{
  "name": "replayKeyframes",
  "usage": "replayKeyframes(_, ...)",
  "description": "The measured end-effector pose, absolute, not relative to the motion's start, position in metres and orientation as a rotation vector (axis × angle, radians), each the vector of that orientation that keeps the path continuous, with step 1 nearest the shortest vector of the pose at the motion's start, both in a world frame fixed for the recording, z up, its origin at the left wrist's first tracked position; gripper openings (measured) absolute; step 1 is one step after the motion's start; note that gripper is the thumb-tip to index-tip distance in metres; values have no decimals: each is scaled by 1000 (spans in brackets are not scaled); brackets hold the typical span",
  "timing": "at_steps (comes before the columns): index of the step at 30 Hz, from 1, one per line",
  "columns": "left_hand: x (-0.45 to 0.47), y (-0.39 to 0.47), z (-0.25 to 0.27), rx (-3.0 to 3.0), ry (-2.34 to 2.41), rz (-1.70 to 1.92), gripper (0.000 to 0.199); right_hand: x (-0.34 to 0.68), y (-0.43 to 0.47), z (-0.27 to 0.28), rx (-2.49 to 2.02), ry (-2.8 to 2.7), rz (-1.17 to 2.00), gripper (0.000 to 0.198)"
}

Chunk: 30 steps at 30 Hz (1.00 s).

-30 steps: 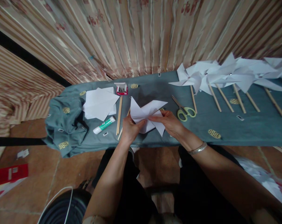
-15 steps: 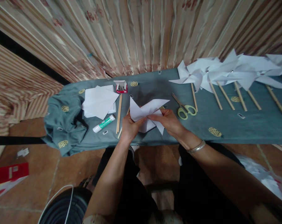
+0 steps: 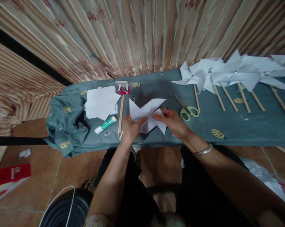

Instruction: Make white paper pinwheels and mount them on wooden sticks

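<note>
A white paper pinwheel [image 3: 147, 110], its blades folded toward the middle, is held above the cloth between both hands. My left hand [image 3: 132, 126] grips its left side, with the thumb pressed near the centre. On the right side my right hand [image 3: 170, 121] pinches the paper, its thumb and finger close to the centre too. Fingers beneath the paper are hidden. Scissors with green handles [image 3: 187, 112] lie just right of my right hand. Wooden sticks [image 3: 121, 115] lie to the left of my left hand, one partly covered by it.
Left on the grey-green cloth [image 3: 227, 124] are stacked white paper sheets [image 3: 101, 102], a glue stick [image 3: 105, 125] and an open red box of small metal pins [image 3: 123, 88]. Several finished pinwheels [image 3: 236, 71] on sticks line the right back. A black bucket [image 3: 68, 208] stands on the floor.
My right hand has drawn back slightly from the pinwheel's centre, leaving a gap between the two thumbs. The pinwheel's blades lie a little flatter and more of its middle shows.
</note>
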<state>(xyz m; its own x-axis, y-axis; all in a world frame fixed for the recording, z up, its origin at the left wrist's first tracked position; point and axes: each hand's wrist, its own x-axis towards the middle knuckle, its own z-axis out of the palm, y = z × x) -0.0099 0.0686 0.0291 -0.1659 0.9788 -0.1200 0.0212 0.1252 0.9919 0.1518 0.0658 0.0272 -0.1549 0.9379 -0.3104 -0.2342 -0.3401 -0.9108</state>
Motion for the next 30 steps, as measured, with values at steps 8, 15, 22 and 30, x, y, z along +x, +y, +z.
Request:
replayKeyframes(8, -10, 68, 31, 970, 1346, 1209, 34, 159, 67, 30, -1112, -832, 1694, 33)
replayKeyframes(15, -7, 70, 26, 893, 1288, 1235, 35, 157, 65, 29, -1142, -868, 1670, 34)
replayKeyframes(22, -1, 71, 29, 696, 1194, 1209, 40, 156, 65, 34, -1093, -745, 1694, 37)
replayKeyframes(30, -4, 71, 35, 790, 1243, 1098, 37, 158, 66, 34, -1053, -753, 1679, 36)
